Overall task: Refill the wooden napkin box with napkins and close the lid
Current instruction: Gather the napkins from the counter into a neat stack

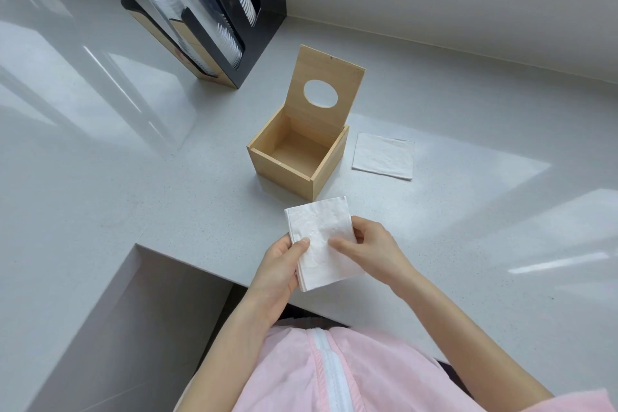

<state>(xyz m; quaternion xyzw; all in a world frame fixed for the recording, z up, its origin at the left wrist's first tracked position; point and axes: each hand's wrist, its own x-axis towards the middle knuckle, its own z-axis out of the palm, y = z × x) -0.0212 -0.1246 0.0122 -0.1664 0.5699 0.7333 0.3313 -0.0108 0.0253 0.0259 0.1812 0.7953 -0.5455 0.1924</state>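
Observation:
The wooden napkin box [284,170] stands on the grey counter with nothing inside it. Its hinged lid [326,77], with an oval hole, is tipped up and back. Nearer to me, above the counter's front edge, I hold a thin stack of white napkins [319,227] in both hands. My left hand [279,273] grips the stack's left edge, thumb on top. My right hand [371,249] holds the right side, thumb lying across the top napkin. A second white napkin pile [383,155] lies flat on the counter just right of the box.
A black cup dispenser [257,20] with clear plastic cups [187,10] and stacked paper cups stands at the back left against the wall. The counter [468,211] ends in a corner edge left of my hands, with a lower surface beyond it.

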